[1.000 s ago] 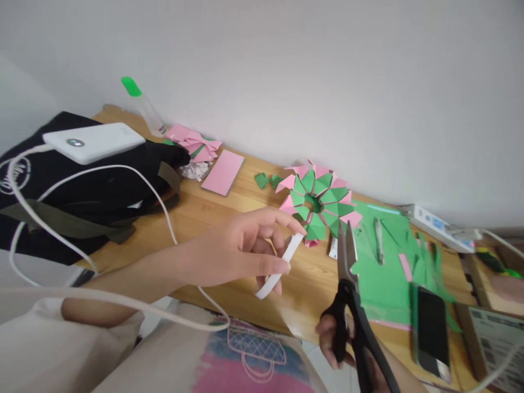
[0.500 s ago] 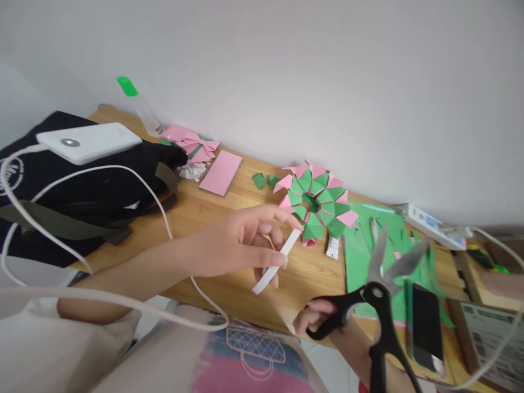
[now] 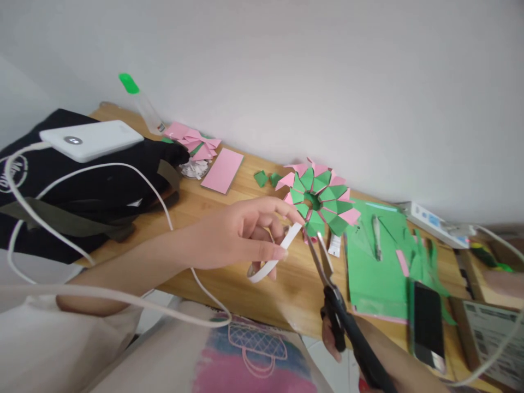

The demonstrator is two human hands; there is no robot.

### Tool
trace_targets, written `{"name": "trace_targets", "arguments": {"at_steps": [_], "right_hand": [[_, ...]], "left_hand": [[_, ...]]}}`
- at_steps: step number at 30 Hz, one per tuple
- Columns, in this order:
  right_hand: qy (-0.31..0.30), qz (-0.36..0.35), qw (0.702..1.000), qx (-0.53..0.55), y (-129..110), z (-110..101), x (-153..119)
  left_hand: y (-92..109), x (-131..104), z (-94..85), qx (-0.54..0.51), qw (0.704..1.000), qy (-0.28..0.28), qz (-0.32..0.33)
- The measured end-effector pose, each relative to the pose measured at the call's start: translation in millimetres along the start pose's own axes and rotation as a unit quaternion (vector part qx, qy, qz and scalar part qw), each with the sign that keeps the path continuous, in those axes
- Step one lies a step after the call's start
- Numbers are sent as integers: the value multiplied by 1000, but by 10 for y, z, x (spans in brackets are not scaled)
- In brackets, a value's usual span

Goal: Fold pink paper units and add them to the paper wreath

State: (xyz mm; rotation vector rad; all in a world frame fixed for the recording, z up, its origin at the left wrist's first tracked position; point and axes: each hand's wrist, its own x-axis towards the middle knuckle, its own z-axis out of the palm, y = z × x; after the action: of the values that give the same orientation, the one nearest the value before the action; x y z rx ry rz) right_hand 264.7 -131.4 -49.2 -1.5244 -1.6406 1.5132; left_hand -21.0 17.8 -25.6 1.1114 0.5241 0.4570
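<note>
My left hand (image 3: 245,232) pinches a narrow white strip (image 3: 291,236) between thumb and fingers; its lower end curls under the hand. My right hand (image 3: 332,333) grips the black handles of large scissors (image 3: 338,300), and is partly hidden behind them. The slightly parted blade tips point up and left, close to the strip's upper end. Just behind them lies a ring of folded green and pink paper (image 3: 313,201). A small white tube (image 3: 334,245) rests beside the ring.
Green sheets (image 3: 376,284), a phone (image 3: 426,322) and a power strip (image 3: 434,222) lie at the right. Further left are a pink card (image 3: 223,170), a glue bottle (image 3: 147,112) and a black bag (image 3: 94,191) bearing a white power bank (image 3: 92,141). White cables cross the foreground.
The scissors have moved left towards the strip, turned, and their blades are closer together. The strip's lower end now curls more.
</note>
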Motion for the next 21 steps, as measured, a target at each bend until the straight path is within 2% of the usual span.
{"name": "trace_targets", "arguments": {"at_steps": [3,7,11,17,21], "right_hand": [[-22,14,998,-64,-8,-30,-104],[-15,0,986,-164,28,-68,-195],[-25,-9,970,-241,9,-104,-190],[52,-35,966,-253,-18,-80,-197],[65,-51,965,-248,59,-88,-279]], "left_hand": [[26,-20,23,15,1000,0,-1],[37,-34,25,27,1000,0,-12],[21,-35,-8,37,999,-32,-7],[10,-49,-32,65,997,-44,-3],[-4,-60,-42,72,996,-54,6]]}}
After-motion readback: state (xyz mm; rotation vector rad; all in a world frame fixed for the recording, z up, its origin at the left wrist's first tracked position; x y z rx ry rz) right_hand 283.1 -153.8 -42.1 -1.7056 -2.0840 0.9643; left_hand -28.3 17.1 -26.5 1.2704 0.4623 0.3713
